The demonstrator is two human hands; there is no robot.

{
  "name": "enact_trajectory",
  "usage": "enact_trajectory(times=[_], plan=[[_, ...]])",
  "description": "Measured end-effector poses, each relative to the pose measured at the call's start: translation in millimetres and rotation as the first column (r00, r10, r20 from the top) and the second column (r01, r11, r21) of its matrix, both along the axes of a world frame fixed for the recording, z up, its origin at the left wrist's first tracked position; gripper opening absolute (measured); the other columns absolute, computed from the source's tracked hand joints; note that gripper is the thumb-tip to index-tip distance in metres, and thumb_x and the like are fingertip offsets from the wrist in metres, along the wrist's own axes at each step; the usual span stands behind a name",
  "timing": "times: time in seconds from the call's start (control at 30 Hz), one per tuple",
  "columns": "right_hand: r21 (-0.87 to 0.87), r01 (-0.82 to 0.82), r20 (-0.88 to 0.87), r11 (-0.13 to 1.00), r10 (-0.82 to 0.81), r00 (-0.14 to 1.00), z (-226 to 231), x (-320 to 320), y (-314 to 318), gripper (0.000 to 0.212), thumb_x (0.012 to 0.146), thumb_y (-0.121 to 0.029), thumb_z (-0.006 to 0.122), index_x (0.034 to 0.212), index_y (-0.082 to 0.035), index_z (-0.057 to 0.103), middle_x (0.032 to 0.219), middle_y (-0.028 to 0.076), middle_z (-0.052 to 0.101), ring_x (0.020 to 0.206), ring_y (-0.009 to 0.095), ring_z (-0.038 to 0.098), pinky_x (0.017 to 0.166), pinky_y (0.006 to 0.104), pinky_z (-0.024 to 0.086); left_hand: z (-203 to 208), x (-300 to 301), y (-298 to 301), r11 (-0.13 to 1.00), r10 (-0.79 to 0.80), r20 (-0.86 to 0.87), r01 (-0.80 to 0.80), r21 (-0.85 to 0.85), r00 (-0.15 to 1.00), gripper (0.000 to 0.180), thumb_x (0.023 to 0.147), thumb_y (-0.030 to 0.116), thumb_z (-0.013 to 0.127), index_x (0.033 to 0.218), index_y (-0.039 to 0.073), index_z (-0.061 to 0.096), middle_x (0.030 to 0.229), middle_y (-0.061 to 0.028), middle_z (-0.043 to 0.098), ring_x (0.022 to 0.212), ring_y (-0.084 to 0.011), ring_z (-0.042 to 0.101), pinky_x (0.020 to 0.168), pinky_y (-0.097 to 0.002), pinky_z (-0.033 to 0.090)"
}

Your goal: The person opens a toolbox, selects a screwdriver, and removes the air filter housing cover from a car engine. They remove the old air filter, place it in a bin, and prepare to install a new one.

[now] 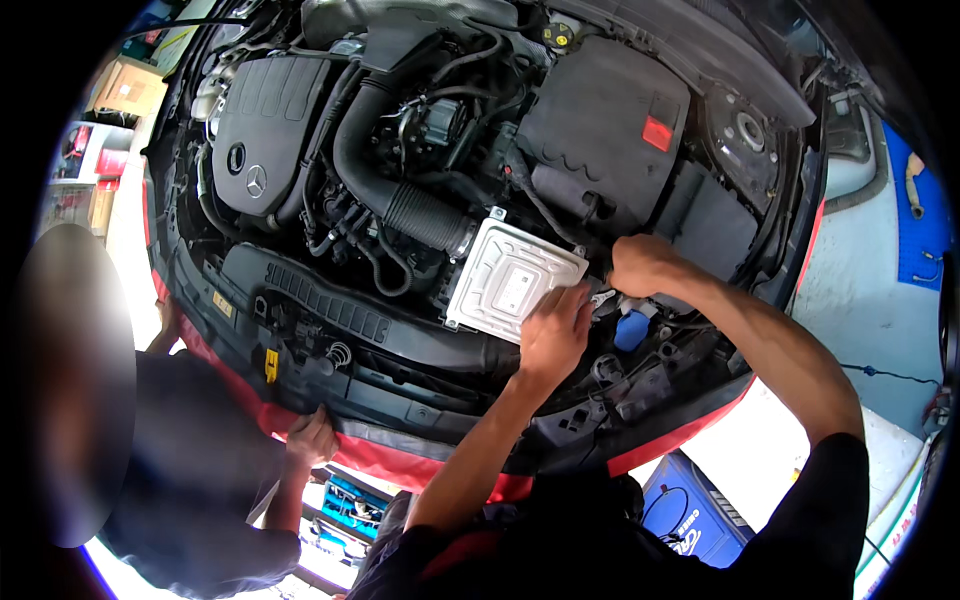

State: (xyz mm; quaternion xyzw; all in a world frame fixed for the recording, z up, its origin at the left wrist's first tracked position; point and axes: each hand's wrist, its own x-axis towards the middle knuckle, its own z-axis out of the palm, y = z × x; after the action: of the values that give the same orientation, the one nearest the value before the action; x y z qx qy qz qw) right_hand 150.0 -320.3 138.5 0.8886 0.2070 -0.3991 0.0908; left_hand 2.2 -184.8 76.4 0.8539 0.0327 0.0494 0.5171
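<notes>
A silver, ribbed metal control unit (515, 280) sits in the engine bay at the end of a corrugated black air hose (430, 217). My left hand (552, 335) is closed at its lower right edge, fingers pressed together over the rim; the fingertips are partly hidden. Just right of the unit, my right hand (640, 266) is curled into a closed grip, and what lies within its fingers is hidden. A small shiny metal piece (602, 298) shows below that hand. Close under it is a blue reservoir cap (632, 330).
A black engine cover (275, 135) and a black box cover (605, 125) with a red label surround the work spot. Red cloth (385, 458) drapes the front edge. At left, another person's hand (313, 438) rests on that edge. A blue bin (695, 510) stands below.
</notes>
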Motion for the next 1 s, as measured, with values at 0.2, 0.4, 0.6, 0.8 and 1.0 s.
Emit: enact_trajectory(times=[0.2,0.4,0.6,0.8,1.0], plan=[[-0.108,-0.705,0.184,0.701,0.711,0.679,-32,-7,-21,0.013,0.083,-0.015,0.07,0.087,-0.019,0.082,0.086,0.007,0.079,0.086,0.025,0.077,0.071,0.0432,0.059,-43,44,-38,0.984,0.002,0.162,-0.031,0.178,0.987,0.015,0.089,0.018,0.071,0.101,0.011,0.067,0.089,-0.008,0.065,0.083,-0.0319,0.07,0.065,-0.0443,0.056],[0.138,0.124,-0.049,0.983,-0.118,0.992,-13,-2,-15,0.023,0.082,-0.025,0.074,0.084,-0.002,0.072,0.074,0.015,0.072,0.07,0.024,0.074,0.06,0.0405,0.056,-50,40,-46,0.971,0.081,0.139,-0.11,0.214,0.987,0.019,0.081,0.024,0.075,0.094,0.016,0.064,0.088,-0.002,0.062,0.084,-0.0236,0.069,0.061,-0.0408,0.055],[-0.147,0.644,-0.518,0.751,-0.613,0.597,-15,29,-29,0.024,0.087,-0.025,0.071,0.083,-0.002,0.067,0.064,0.005,0.06,0.056,0.018,0.06,0.049,0.0341,0.046,-48,45,-50,0.97,0.051,0.134,-0.081,0.231,0.99,0.018,0.083,0.023,0.073,0.096,0.015,0.064,0.089,0.0001,0.064,0.081,-0.0224,0.07,0.061,-0.0375,0.056],[-0.28,-0.741,0.165,0.61,0.791,0.589,-47,-11,-44,0.025,0.089,-0.024,0.075,0.107,-0.008,0.07,0.084,0.006,0.071,0.073,0.021,0.073,0.061,0.0422,0.057,-60,43,-47,0.974,0.169,0.196,-0.194,0.114,0.966,0.021,0.081,0.023,0.076,0.095,0.013,0.064,0.088,-0.0022,0.066,0.085,-0.0236,0.071,0.066,-0.0358,0.057],[-0.118,0.846,-0.46,0.52,-0.783,0.418,-6,5,-48,0.032,0.095,-0.034,0.075,0.1,-0.006,0.06,0.073,0.006,0.064,0.064,0.017,0.067,0.056,0.0393,0.058,-61,44,-59,0.983,0.118,0.166,-0.139,0.118,0.979,0.018,0.082,0.025,0.071,0.093,0.013,0.064,0.088,-0.0024,0.066,0.089,-0.0216,0.071,0.07,-0.037,0.057]])
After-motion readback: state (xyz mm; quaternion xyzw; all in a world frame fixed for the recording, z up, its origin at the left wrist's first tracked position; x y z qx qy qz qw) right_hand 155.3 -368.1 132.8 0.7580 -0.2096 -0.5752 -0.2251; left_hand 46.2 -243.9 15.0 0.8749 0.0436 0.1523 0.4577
